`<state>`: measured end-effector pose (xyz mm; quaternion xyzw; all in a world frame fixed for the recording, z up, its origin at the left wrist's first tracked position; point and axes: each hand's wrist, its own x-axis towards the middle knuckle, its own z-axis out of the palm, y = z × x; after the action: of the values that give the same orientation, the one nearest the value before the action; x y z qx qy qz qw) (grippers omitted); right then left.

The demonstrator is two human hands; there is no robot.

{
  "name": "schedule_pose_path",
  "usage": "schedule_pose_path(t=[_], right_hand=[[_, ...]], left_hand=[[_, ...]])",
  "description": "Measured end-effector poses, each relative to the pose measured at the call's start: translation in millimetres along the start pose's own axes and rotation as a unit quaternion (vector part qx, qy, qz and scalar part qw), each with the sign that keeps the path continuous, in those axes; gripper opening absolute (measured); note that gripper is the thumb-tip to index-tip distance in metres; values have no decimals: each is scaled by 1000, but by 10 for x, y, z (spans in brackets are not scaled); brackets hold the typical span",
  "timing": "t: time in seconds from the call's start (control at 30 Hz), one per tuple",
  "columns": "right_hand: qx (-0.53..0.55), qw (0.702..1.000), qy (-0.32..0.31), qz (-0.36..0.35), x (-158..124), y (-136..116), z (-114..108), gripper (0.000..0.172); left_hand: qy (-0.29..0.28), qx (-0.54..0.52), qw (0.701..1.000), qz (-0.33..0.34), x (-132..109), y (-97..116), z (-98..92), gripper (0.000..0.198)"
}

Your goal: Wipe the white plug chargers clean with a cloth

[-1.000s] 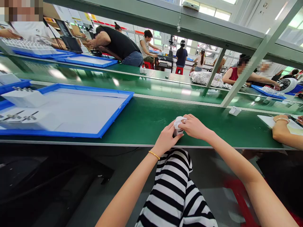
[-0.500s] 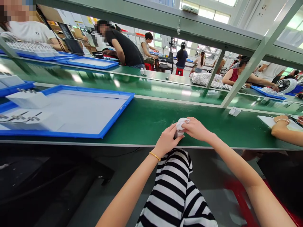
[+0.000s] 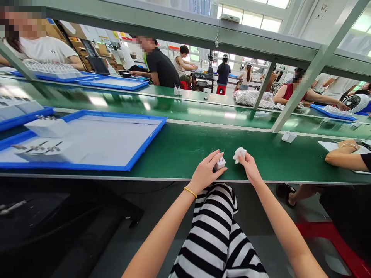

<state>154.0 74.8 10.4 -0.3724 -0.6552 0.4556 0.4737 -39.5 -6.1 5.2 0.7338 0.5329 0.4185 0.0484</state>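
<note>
My left hand [image 3: 205, 170], with a gold bead bracelet at the wrist, grips a small white plug adapter [image 3: 220, 163] near the front edge of the green bench. The thumb lies along its near side and the fingers along its far side; small dark marks show on its top. To the right, apart from the adapter, my right hand [image 3: 249, 166] pinches a crumpled white cloth [image 3: 239, 155] between thumb and fingers just above the bench. Whether the adapter rests on the surface is hard to see.
On the left, a blue-rimmed tray [image 3: 147, 143] holds white blocks with metal prongs [image 3: 43, 148]. A white block [image 3: 289, 136] sits on the bench at right, before a co-worker's arm [image 3: 344, 154]. A slanting metal post [image 3: 304, 83] rises behind. Several people work beyond.
My right hand has drawn the cloth off the adapter and moved right with it. My left hand keeps its grip on the adapter, whose top now shows.
</note>
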Motion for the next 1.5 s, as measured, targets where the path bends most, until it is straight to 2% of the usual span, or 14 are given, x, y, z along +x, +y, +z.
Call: schedule_pose_path(t=[0.1, 0.23, 0.53, 0.67, 0.87, 1.0, 1.17, 1.27, 1.37, 1.5], right_hand=[[29, 999, 16, 3, -16, 40, -9, 45], [36, 999, 2, 5, -13, 51, -9, 46], [33, 999, 2, -6, -41, 76, -13, 48], [22, 1000, -6, -7, -37, 138, -32, 49], [16, 1000, -5, -3, -29, 184, -55, 50], [18, 1000, -9, -11, -20, 225, -67, 48], [18, 1000, -6, -15, -13, 257, -77, 48], [12, 1000, 8, -20, -13, 268, -88, 48], [-17, 1000, -3, -18, -14, 282, -105, 46], [-44, 999, -24, -17, -23, 290, -125, 44]], left_hand=[[20, 20, 1000, 5, -2, 7, 17, 50], [44, 40, 998, 31, 11, 5, 36, 44], [46, 27, 997, 52, 14, -84, 42, 43], [17, 46, 998, 35, -41, -175, -128, 45], [-21, 29, 999, -21, -161, -457, -568, 73], [23, 21, 999, -43, -234, -586, -720, 85], [111, 39, 989, -89, -247, -597, -666, 90], [124, 35, 984, -125, -207, -620, -629, 93], [123, 53, 978, -158, -191, -681, -645, 93], [133, 74, 978, -146, -258, -762, -778, 84]])
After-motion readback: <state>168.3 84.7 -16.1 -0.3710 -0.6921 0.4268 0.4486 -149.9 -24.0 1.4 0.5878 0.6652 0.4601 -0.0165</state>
